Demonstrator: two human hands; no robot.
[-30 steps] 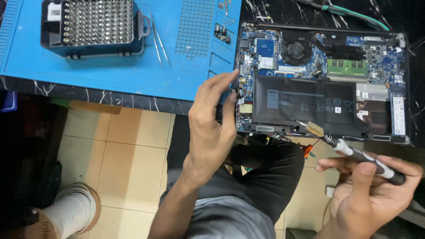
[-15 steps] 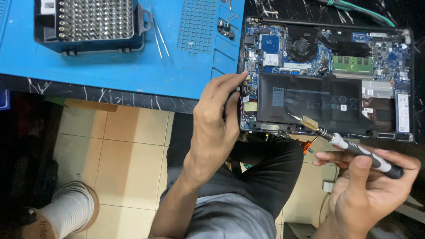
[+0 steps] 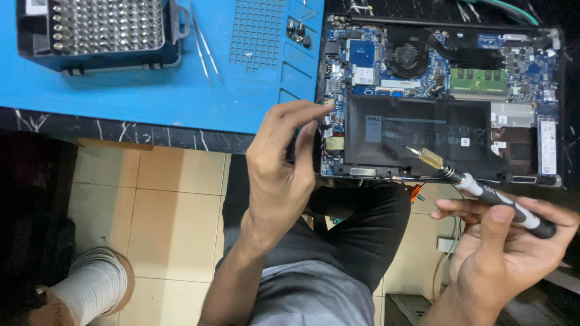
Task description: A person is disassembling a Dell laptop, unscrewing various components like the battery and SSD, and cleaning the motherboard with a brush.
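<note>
Two hands are shown at work over an opened laptop, viewed from above. At far left, a dark tray of screwdriver bits (image 3: 99,27) and a pair of tweezers (image 3: 202,42) are seen on a blue work mat (image 3: 151,90), which is laid on the dark marbled tabletop (image 3: 121,130). A few loose screws (image 3: 297,31) are gathered near the mat's right edge.

The left hand (image 3: 284,169) is raised from below with the wrist bent, its fingers curled around the left edge of the laptop (image 3: 441,96); the thumb and fingertips are pressed toward the exposed board beside the black battery (image 3: 417,136). The laptop is placed at the tabletop's near edge, base cover off, with fan, memory and circuit boards uncovered. It is judged stiff but fragile: the frame edge is the safe place to take hold, and the bare components are best left untouched.

The right hand (image 3: 501,241) is closed in a pinch on a slim precision screwdriver (image 3: 477,187), whose grip is held between thumb and fingers. The tool is judged light, rigid and slightly slippery. Its tip is angled up-left over the battery's lower right part; whether contact is made cannot be told.
</note>
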